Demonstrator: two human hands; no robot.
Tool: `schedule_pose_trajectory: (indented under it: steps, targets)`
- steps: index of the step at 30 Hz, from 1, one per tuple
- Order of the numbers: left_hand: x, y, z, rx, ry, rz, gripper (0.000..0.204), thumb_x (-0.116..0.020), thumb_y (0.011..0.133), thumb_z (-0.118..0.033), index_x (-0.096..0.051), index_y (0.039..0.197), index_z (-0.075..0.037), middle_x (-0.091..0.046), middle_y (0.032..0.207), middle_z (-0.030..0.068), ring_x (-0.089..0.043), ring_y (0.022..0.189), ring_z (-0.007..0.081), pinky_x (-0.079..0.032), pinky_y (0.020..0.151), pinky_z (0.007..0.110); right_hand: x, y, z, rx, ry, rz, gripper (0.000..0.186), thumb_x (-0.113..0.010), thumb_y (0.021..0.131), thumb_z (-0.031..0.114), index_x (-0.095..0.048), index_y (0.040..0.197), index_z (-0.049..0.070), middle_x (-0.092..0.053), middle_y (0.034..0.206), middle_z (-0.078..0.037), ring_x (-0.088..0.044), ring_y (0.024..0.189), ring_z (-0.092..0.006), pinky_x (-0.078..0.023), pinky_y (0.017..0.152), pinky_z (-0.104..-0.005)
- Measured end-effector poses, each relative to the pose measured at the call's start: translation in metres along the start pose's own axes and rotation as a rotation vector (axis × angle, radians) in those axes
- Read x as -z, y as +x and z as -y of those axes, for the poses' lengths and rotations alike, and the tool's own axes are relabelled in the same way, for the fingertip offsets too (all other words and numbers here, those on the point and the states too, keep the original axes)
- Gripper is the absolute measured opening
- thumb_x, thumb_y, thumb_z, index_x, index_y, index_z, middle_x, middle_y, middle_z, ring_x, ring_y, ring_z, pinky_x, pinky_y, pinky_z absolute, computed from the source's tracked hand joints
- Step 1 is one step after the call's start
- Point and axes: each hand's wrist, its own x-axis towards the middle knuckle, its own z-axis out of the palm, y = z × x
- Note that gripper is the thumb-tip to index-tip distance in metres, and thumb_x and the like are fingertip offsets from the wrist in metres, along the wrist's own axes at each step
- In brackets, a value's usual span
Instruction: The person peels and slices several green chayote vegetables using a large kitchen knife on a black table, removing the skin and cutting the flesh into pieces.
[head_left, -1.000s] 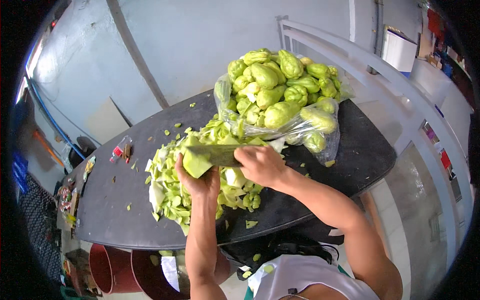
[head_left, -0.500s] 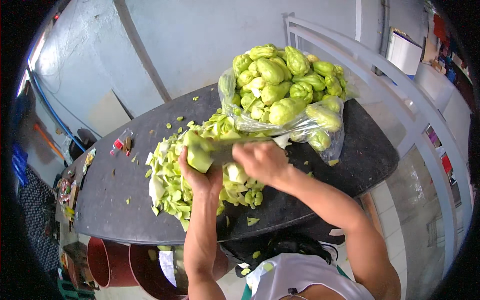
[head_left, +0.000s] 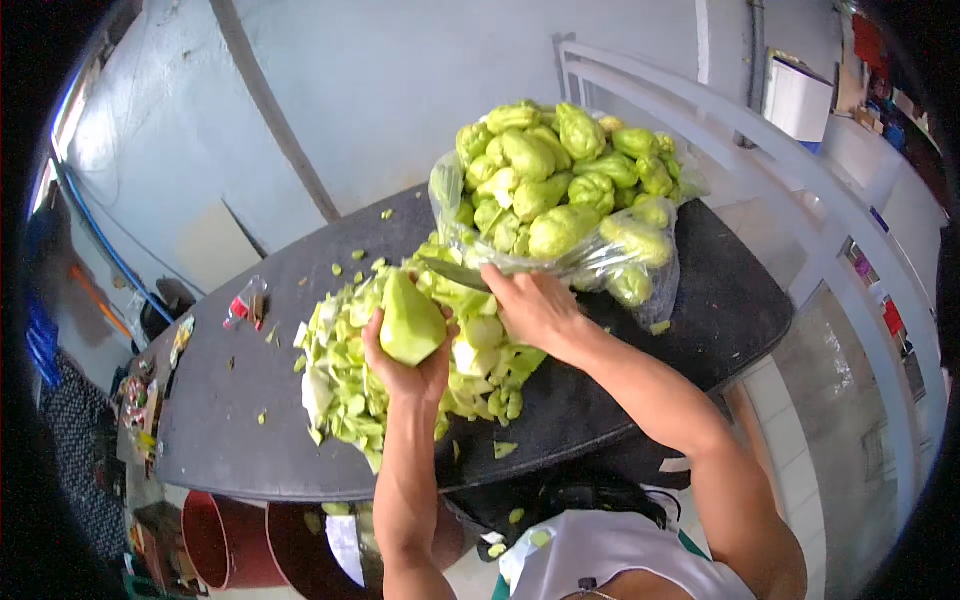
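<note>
My left hand [head_left: 408, 374] cups a pale green chayote [head_left: 412, 322], mostly peeled, with flat cut faces and its narrow end pointing away from me. In my right hand [head_left: 540, 312] is a knife [head_left: 456, 273], its blade pointing left, just beyond the chayote and apart from it. The fingers are wrapped around the handle, which is hidden. Both hands are over a heap of green peelings [head_left: 350, 385] on the dark table [head_left: 250, 400]. Behind the heap, a clear plastic bag [head_left: 590, 262] lies open, piled with whole chayotes [head_left: 540, 155].
A pale metal railing [head_left: 720, 110] curves along the table's right side. On the table's left lie a small clear and red wrapper [head_left: 240, 308] and scattered scraps. Dark red round containers [head_left: 225, 545] stand below the near edge. A wall [head_left: 380, 80] rises behind.
The knife has come off the chayote and lifted away from it, its blade no longer across it. The left hand has turned the chayote more upright, showing its peeled side.
</note>
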Motion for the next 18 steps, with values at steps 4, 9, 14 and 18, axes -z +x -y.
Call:
schedule_pose_trajectory:
  steps: [4, 9, 14, 18]
  targets:
    - [-0.005, 0.006, -0.004, -0.022, -0.163, -0.248, 0.049, -0.049, 0.092, -0.046, -0.058, 0.123, -0.008, -0.063, 0.108, 0.0107, -0.06, 0.098, 0.0254, -0.049, 0.092, 0.044, -0.005, -0.009, 0.01, 0.031, 0.089, -0.086, 0.016, -0.058, 0.085, 0.007, -0.047, 0.097, 0.005, -0.064, 0.064, -0.015, -0.066, 0.056, -0.0327, -0.052, 0.046, -0.0428]
    - [0.014, 0.01, 0.001, -0.044, -0.161, -0.223, 0.051, -0.05, 0.091, -0.051, -0.06, 0.115, -0.007, -0.065, 0.108, 0.0112, -0.06, 0.101, 0.0263, -0.051, 0.09, 0.044, 0.005, -0.016, 0.031, 0.468, 0.052, -0.407, 0.015, -0.061, 0.079, 0.011, -0.049, 0.087, 0.009, -0.053, 0.063, -0.003, -0.064, 0.059, -0.0198, -0.053, 0.048, -0.0336]
    - [0.022, 0.01, 0.001, -0.089, -0.128, -0.104, 0.046, -0.053, 0.087, -0.048, -0.063, 0.108, -0.008, -0.069, 0.096, 0.0096, -0.068, 0.084, 0.0259, -0.056, 0.077, 0.04, 0.0, -0.015, 0.046, 0.56, -0.045, -0.488, 0.013, -0.061, 0.075, 0.007, -0.052, 0.085, 0.007, -0.047, 0.064, -0.001, -0.058, 0.057, -0.0166, -0.05, 0.05, -0.0291]
    - [0.011, 0.009, 0.001, -0.087, -0.107, -0.127, 0.047, -0.053, 0.086, -0.047, -0.062, 0.112, -0.009, -0.066, 0.109, 0.0095, -0.062, 0.1, 0.0246, -0.049, 0.091, 0.043, 0.001, -0.013, 0.041, 0.463, -0.049, -0.398, 0.012, -0.058, 0.085, 0.017, -0.049, 0.089, 0.01, -0.054, 0.064, -0.002, -0.064, 0.057, -0.0172, -0.053, 0.046, -0.0337]
